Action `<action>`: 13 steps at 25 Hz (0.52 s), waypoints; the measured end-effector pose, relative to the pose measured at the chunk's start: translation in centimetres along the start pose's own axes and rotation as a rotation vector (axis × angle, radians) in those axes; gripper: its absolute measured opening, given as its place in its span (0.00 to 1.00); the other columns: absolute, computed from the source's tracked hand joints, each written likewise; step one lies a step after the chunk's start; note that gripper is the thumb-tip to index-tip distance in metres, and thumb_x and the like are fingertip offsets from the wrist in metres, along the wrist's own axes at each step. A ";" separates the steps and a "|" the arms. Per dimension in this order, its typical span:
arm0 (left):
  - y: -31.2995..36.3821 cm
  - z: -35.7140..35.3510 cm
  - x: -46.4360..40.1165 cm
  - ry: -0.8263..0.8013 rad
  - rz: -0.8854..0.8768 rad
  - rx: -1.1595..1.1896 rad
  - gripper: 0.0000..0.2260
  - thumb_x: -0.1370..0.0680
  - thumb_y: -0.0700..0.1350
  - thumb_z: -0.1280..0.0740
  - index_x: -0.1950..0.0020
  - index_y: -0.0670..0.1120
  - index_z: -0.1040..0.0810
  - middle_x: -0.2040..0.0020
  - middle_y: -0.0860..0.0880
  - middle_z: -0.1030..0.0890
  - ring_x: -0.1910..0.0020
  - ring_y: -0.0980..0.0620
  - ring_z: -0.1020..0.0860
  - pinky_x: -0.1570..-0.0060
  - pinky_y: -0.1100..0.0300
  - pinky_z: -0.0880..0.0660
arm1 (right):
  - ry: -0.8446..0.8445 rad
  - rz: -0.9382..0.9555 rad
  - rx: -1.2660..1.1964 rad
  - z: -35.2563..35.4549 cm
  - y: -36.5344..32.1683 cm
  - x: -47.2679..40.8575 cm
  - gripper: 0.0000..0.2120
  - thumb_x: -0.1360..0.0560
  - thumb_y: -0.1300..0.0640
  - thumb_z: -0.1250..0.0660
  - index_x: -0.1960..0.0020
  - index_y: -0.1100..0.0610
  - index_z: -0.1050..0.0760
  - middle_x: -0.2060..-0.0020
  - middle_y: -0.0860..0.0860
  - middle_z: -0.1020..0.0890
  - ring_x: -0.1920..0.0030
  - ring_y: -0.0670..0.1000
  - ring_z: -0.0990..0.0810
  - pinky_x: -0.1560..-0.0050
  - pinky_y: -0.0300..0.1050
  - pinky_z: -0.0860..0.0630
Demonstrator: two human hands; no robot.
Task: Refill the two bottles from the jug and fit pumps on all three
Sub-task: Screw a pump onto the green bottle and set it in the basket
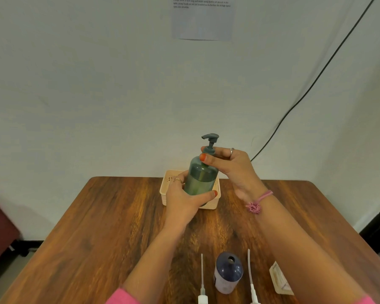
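Left hand (184, 197) wraps your green bottle (201, 179) over basket (166, 189); right hand (230, 165) fingers pinch pump collar (210, 150), seating it. Nearer you: blue bottle (228, 273) open, two white pumps (203, 288) unfitted on bench (97, 227).

A: Which printed matter appears in the figure?

B: A sheet of paper (203, 19) fixed to the wall carries three short lines of dark print at its top; the letters are too small and blurred to read.

A: Any labels on the table?

B: The dark blue bottle (228, 273) bears a pale label, and a small packet (280, 279) shows faint print; neither is legible.
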State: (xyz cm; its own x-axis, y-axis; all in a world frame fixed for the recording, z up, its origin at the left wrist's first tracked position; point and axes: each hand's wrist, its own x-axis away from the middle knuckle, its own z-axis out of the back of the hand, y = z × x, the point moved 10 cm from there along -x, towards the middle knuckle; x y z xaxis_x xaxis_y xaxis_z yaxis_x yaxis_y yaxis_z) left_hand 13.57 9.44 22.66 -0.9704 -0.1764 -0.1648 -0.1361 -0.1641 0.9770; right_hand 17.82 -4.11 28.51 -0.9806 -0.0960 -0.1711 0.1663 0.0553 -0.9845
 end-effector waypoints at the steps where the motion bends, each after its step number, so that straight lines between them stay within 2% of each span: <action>1: -0.1 -0.1 0.0 0.001 -0.001 0.002 0.27 0.37 0.48 0.20 0.40 0.50 0.25 0.49 0.55 0.22 0.50 0.61 0.26 0.59 0.69 0.29 | 0.031 0.003 -0.012 0.1 0.1 0.1 0.12 0.34 0.58 0.24 0.50 0.57 0.17 0.54 0.51 0.14 0.50 0.48 0.17 0.50 0.39 0.23; 4: -0.3 -0.2 0.1 0.005 -0.005 0.014 0.26 0.36 0.46 0.20 0.41 0.50 0.25 0.49 0.54 0.21 0.50 0.60 0.25 0.60 0.70 0.29 | 0.108 0.018 -0.047 0.0 0.5 0.3 0.14 0.36 0.58 0.22 0.52 0.58 0.17 0.56 0.51 0.14 0.52 0.49 0.16 0.54 0.39 0.21; 8: -0.9 -0.5 0.0 -0.036 0.021 0.041 0.25 0.36 0.46 0.21 0.42 0.53 0.25 0.49 0.57 0.22 0.52 0.66 0.26 0.60 0.72 0.29 | 0.154 0.039 0.049 0.2 0.8 0.3 0.19 0.38 0.53 0.20 0.50 0.57 0.17 0.54 0.50 0.14 0.50 0.51 0.17 0.48 0.47 0.20; 10: -1.2 -0.3 -0.1 -0.058 0.050 0.042 0.27 0.36 0.47 0.21 0.41 0.53 0.27 0.48 0.59 0.23 0.50 0.65 0.27 0.60 0.72 0.31 | 0.027 0.022 0.067 -0.5 0.7 0.1 0.19 0.36 0.54 0.22 0.47 0.57 0.19 0.52 0.51 0.15 0.48 0.51 0.17 0.47 0.47 0.20; 13: -1.8 0.1 -0.5 -0.084 0.070 0.029 0.31 0.36 0.48 0.21 0.36 0.50 0.27 0.43 0.54 0.23 0.46 0.60 0.27 0.57 0.70 0.31 | -0.198 -0.061 0.024 -2.0 1.0 0.4 0.16 0.28 0.57 0.28 0.41 0.56 0.22 0.50 0.49 0.15 0.48 0.48 0.17 0.50 0.42 0.20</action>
State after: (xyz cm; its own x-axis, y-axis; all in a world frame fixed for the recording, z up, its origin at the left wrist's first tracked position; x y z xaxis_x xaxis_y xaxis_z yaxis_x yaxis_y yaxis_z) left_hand 14.28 9.87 21.00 -0.9908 -0.1046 -0.0857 -0.0722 -0.1260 0.9894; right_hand 17.35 -2.13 27.48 -0.9498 -0.2918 -0.1125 0.1116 0.0200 -0.9936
